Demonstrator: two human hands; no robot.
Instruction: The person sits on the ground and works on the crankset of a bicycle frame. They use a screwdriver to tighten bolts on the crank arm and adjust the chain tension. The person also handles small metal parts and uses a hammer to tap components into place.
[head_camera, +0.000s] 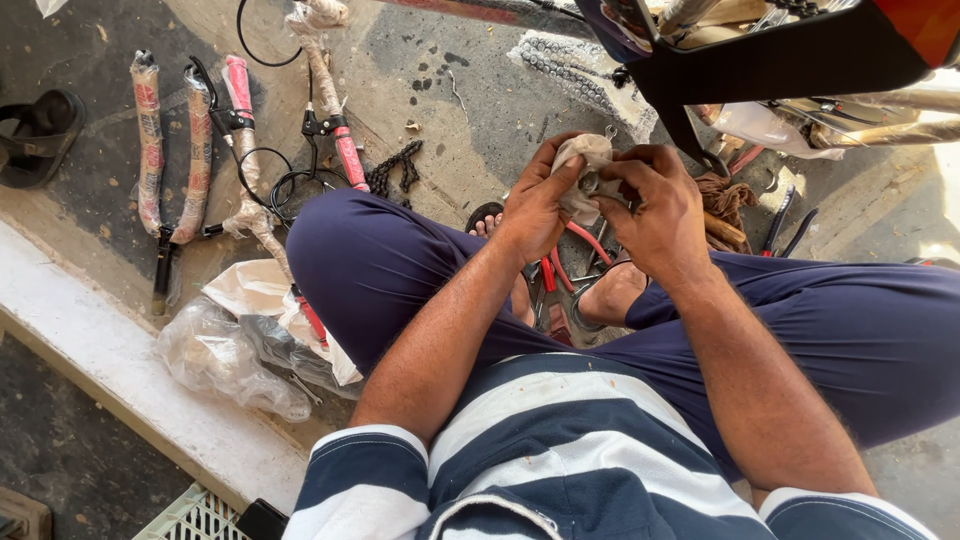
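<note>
Seated on the ground, I look down over my striped shirt and dark blue trousers. My left hand (535, 205) grips a pale cloth (583, 155) bunched around a small metal part (590, 183). My right hand (655, 205) pinches the same cloth and part from the right side. Both hands meet above my crossed legs, fingers closed. Most of the metal part is hidden by the cloth and fingers.
Red-handled pliers (560, 270) and other tools lie between my feet. Wrapped bicycle handlebars with cables (240, 150) lie at the left, a chain (395, 168) beside them. Plastic bags (235, 350) sit by a concrete kerb (120, 350). A sandal (38, 135) lies far left; bicycle parts (780, 60) overhang at top right.
</note>
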